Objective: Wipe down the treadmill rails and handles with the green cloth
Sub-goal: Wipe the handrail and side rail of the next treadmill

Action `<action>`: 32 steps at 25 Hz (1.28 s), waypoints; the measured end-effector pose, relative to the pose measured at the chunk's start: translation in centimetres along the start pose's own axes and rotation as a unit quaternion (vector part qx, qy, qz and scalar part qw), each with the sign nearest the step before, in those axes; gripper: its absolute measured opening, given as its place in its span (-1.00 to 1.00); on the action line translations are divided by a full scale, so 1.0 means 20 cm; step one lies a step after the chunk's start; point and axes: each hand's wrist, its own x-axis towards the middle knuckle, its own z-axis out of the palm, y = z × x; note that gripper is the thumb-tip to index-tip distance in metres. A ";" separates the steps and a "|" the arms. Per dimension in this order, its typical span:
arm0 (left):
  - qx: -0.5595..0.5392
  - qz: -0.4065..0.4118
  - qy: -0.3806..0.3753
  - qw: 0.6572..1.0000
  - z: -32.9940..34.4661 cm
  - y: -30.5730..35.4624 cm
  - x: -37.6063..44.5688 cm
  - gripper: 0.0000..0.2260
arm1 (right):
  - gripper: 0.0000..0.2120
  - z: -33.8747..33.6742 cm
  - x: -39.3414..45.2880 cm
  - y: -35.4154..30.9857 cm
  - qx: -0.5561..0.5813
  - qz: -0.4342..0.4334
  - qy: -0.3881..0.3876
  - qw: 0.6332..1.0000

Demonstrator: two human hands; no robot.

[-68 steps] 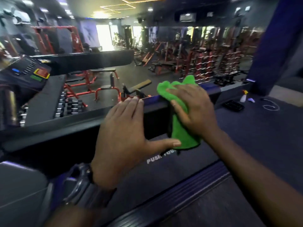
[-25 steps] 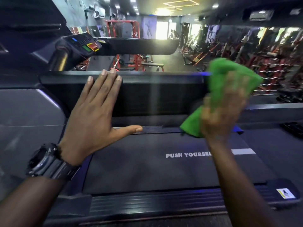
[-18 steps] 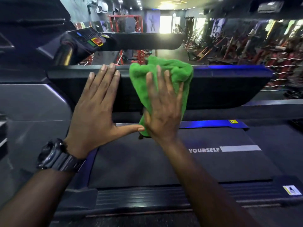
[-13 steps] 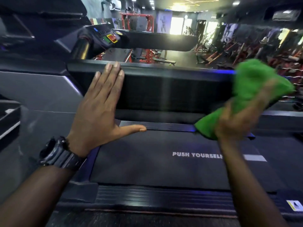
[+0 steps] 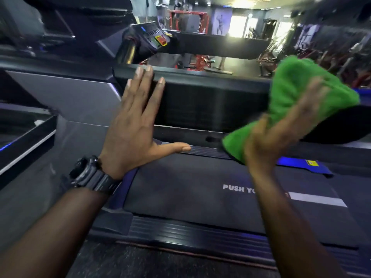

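Observation:
The treadmill's black side rail (image 5: pixel 210 101) runs across the middle of the head view. My left hand (image 5: pixel 132 125), with a dark watch on the wrist, lies flat against the rail's near face, its fingertips at the top edge and its thumb spread out to the right. My right hand (image 5: pixel 281 133) is blurred by motion. Its extended fingers press the green cloth (image 5: pixel 297 83) against the right end of the rail. The cloth is bunched over the rail's top edge and hangs below the palm.
Below the rail lies the treadmill belt (image 5: pixel 190 187), printed "PUSH YO…". The console (image 5: pixel 154 38), with a red stop button, sits at the upper left, and the far handrail (image 5: pixel 220 45) is behind it. Grey treadmill housing fills the left. Gym machines stand in the background.
My right hand swept the cloth left along the rail to my left hand, then back out to the right end. My left hand stayed flat on the rail.

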 end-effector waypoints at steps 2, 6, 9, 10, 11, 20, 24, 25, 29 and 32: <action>-0.026 0.000 0.002 1.000 0.00 0.00 0.02 0.10 | -0.30 0.15 -0.14 -0.23 -0.020 -0.128 -0.072 0.989; -0.041 0.011 0.020 0.999 -0.03 -0.07 0.01 0.05 | -0.34 0.11 -0.14 -0.11 -0.061 -0.359 -0.198 0.910; -0.081 -0.006 0.026 0.996 -0.07 -0.07 0.02 0.02 | -0.19 0.02 0.02 0.00 -0.045 -0.098 -0.054 0.993; -0.101 -0.012 0.027 0.994 -0.07 -0.08 0.03 -0.01 | -0.21 0.07 0.01 -0.10 -0.053 -0.055 -0.019 0.997; -0.123 -0.013 0.029 0.992 -0.08 -0.09 0.04 -0.03 | -0.23 0.15 -0.05 -0.22 -0.058 -0.088 -0.034 0.994; -0.102 -0.048 0.082 0.990 -0.09 -0.23 -0.04 -0.17 | -0.30 0.28 -0.16 -0.32 -0.078 -0.356 -0.157 0.918; -0.200 -0.105 0.149 0.963 -0.07 -0.22 -0.05 -0.15 | -0.50 0.42 -0.25 -0.61 -0.054 -0.441 -0.190 0.876; -0.215 -0.107 0.167 0.956 -0.07 -0.23 -0.05 -0.16 | -0.55 0.39 -0.26 -0.51 -0.056 -0.508 -0.211 0.833; -0.234 -0.109 0.177 0.950 -0.07 -0.24 -0.05 -0.19 | -0.38 0.29 -0.08 -0.36 -0.095 -0.435 -0.197 0.874; -0.230 -0.120 0.192 0.946 -0.04 -0.22 -0.02 -0.13 | -0.41 0.40 -0.15 -0.68 -0.086 -0.319 -0.191 0.924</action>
